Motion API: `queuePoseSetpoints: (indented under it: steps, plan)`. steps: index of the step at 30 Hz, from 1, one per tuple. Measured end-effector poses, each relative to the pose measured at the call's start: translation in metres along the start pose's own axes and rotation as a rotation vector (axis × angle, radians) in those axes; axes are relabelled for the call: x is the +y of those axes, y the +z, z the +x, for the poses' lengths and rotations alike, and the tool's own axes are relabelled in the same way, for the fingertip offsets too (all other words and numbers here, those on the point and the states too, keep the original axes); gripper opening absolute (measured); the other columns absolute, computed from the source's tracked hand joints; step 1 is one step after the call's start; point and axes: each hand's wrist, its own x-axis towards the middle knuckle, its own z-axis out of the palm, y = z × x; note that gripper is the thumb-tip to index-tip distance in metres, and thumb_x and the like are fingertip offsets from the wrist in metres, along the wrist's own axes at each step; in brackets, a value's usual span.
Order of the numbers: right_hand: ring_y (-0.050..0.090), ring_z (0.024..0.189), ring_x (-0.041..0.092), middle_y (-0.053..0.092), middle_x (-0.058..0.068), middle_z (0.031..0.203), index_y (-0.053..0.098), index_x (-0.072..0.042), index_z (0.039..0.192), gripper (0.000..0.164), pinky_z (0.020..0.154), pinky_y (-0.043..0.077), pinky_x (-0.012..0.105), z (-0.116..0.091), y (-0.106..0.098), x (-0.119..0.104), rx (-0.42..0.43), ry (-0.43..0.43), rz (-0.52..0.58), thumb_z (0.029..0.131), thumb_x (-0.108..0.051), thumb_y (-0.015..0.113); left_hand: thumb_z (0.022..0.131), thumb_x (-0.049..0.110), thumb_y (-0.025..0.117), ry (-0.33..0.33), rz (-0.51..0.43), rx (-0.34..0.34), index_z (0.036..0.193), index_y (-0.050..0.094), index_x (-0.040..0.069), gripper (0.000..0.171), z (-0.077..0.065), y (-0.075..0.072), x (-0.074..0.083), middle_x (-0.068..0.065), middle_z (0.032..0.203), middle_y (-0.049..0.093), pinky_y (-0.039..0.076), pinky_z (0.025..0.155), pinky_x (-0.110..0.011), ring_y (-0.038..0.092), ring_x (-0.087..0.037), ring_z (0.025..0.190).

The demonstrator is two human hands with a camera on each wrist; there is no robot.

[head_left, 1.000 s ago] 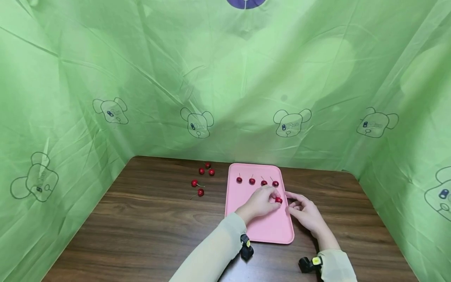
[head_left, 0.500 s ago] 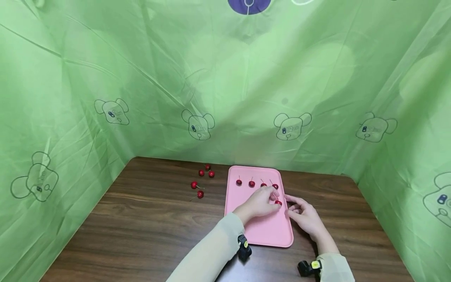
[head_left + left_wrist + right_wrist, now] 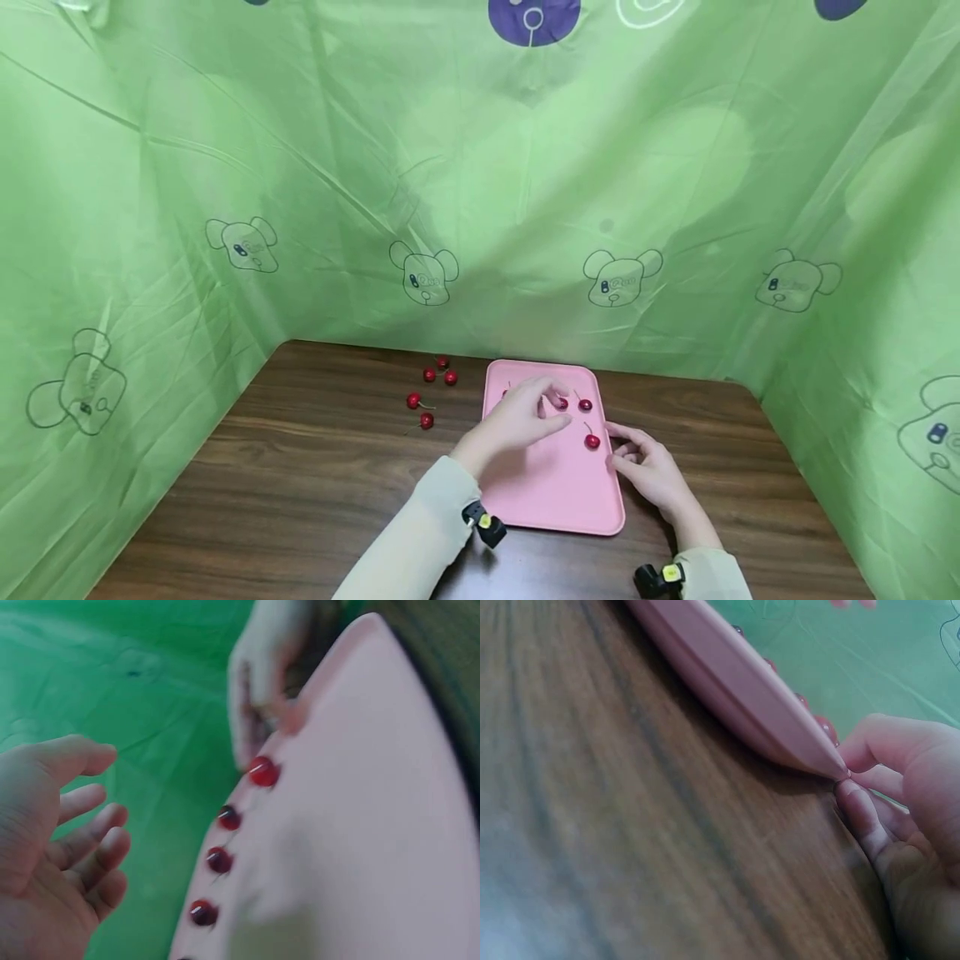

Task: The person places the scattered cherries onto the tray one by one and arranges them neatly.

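Observation:
A pink tray (image 3: 558,496) lies on the table with red stemmed cherries on it. One cherry (image 3: 592,442) sits alone near the tray's right rim. Above it, at the far end, runs a row of cherries (image 3: 584,405), partly covered by my left hand (image 3: 513,417). That hand hovers over the tray's left half, fingers loosely bent; the left wrist view shows nothing in its grasp. At the right rim, my right hand (image 3: 656,473) pinches the tray's edge between thumb and fingers, clearest in the right wrist view, where the fingers (image 3: 859,810) meet the rim.
Several more cherries (image 3: 427,421) lie loose on the dark wooden table (image 3: 300,483), left of the tray. Green cloth (image 3: 517,183) with bear drawings hangs behind the table and along both sides.
My left hand has let go of the cherry by the right rim and moved left across the tray. The cherry stays there. My right hand keeps its place at the rim.

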Motion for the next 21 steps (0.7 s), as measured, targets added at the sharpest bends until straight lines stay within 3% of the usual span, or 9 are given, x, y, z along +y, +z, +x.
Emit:
queuePoseSetpoints:
  steps: [6, 13, 21]
  plan:
    - [0.065, 0.093, 0.015, 0.071, 0.017, 0.126, 0.066, -0.004, 0.147, 0.055, 0.078, 0.055, 0.024, -0.002, 0.006, 0.001, 0.002, 0.022, -0.001, 0.094, -0.002, 0.08, 0.099, 0.023, 0.081, -0.043, -0.008, 0.058, 0.133, 0.071, 0.009, 0.037, -0.023, -0.035, -0.016, -0.005, 0.112, 0.072, 0.055, 0.079, -0.029, 0.069, -0.024, 0.091]
    - [0.064, 0.094, 0.015, 0.072, 0.017, 0.126, 0.066, -0.003, 0.147, 0.056, 0.079, 0.054, 0.023, 0.0, 0.01, -0.001, 0.011, 0.015, 0.016, 0.093, 0.0, 0.082, 0.097, 0.022, 0.083, -0.073, 0.08, 0.198, 0.131, 0.071, 0.012, 0.037, -0.057, -0.078, -0.044, -0.003, 0.109, 0.072, 0.053, 0.074, -0.031, 0.062, -0.012, 0.082]
    - [0.065, 0.094, 0.014, 0.071, 0.018, 0.131, 0.066, -0.003, 0.147, 0.056, 0.079, 0.055, 0.023, -0.001, 0.002, -0.002, 0.019, 0.006, -0.019, 0.094, -0.001, 0.08, 0.095, 0.018, 0.085, -0.09, 0.071, 0.309, 0.127, 0.07, 0.009, 0.036, -0.079, -0.104, -0.075, -0.012, 0.109, 0.074, 0.053, 0.075, -0.032, 0.065, -0.023, 0.083]
